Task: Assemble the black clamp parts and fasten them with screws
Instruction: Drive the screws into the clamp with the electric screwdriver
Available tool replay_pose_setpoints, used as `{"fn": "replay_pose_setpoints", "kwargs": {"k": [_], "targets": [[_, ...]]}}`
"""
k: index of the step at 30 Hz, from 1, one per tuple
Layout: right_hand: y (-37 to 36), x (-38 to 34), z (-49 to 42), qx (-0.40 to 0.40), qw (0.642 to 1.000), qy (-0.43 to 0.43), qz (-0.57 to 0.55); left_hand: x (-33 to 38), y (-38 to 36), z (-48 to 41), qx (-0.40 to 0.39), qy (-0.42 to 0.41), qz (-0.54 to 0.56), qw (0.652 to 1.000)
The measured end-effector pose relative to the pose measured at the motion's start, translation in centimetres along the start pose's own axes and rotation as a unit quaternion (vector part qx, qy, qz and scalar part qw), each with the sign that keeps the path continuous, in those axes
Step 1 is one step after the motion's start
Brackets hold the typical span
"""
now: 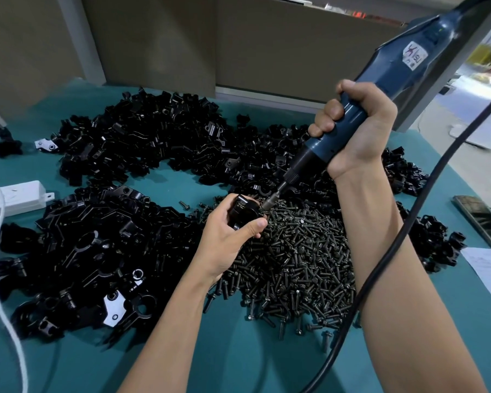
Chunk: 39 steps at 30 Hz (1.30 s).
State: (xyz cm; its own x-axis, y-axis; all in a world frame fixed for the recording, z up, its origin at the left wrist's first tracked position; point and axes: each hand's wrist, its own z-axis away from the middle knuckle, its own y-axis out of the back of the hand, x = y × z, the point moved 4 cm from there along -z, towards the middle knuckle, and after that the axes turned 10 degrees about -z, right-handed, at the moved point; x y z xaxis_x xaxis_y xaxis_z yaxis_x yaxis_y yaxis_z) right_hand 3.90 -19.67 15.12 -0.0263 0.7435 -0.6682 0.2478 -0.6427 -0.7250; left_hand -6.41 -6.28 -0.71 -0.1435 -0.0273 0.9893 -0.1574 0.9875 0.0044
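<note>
Fastening step in hand. Clamp assembly (243,212) gripped by curled fingers of left hand (227,239), held above screw pile (298,256). Electric screwdriver (360,109) clasped in right hand (355,129), bit set at clamp side. Next judged: bit kept straight on screw, clamp held steady until tightened.

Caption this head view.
Left hand grips a black clamp; right hand holds a blue electric screwdriver, bit at the clamp, over a screw pile.

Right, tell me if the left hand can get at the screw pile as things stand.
Probably yes for reach: the pile lies open right beside the left hand, nothing between. But that hand grips a clamp with the driver on it, so it's busy.
</note>
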Motion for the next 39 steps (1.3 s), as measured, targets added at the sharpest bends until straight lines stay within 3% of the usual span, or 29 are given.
{"fn": "replay_pose_setpoints", "kwargs": {"k": [39], "targets": [[0.15,0.50,-0.01,-0.006,1.000,0.001,0.006,-0.14,0.15,-0.14,0.005,-0.004,-0.003,1.000]]}}
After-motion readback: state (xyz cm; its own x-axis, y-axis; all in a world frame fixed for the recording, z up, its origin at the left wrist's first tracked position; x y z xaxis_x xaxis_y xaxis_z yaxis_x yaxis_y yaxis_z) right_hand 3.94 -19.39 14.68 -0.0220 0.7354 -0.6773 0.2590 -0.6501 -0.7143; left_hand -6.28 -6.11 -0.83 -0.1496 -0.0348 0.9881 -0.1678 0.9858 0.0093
